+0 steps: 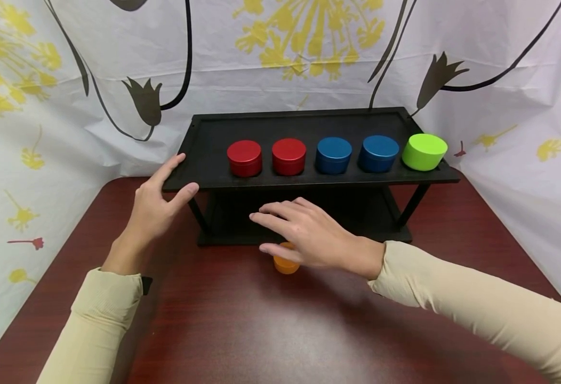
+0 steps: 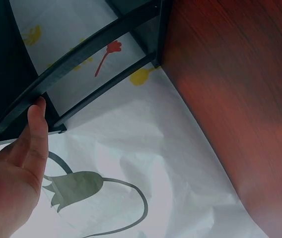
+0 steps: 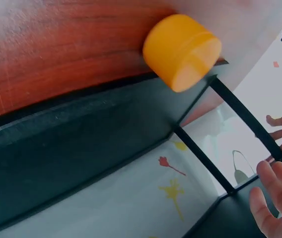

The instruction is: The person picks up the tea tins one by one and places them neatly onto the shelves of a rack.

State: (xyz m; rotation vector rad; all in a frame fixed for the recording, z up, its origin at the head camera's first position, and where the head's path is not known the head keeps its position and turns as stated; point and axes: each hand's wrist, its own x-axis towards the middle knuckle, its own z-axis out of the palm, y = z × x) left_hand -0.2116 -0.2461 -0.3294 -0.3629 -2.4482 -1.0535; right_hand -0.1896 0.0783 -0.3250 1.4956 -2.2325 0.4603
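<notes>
My left hand (image 1: 153,205) is at the left front corner of a black two-tier shelf (image 1: 285,124), thumb and fingers spread and touching its edge. In the left wrist view the fingers (image 2: 37,131) lie extended against the black frame. My right hand (image 1: 304,234) hovers before the shelf, fingers loosely bent with nothing between them. Under it, partly hidden, an orange round tin (image 1: 286,265) stands on the table; the right wrist view shows this tin (image 3: 173,49) apart from the fingers (image 3: 275,186).
Along the top tier's front stand a red tin (image 1: 244,158), another red tin (image 1: 288,157), a blue tin (image 1: 333,155), a second blue tin (image 1: 378,153) and a lime green tin (image 1: 424,152). A patterned white curtain (image 1: 280,88) hangs behind the dark red table (image 1: 203,320).
</notes>
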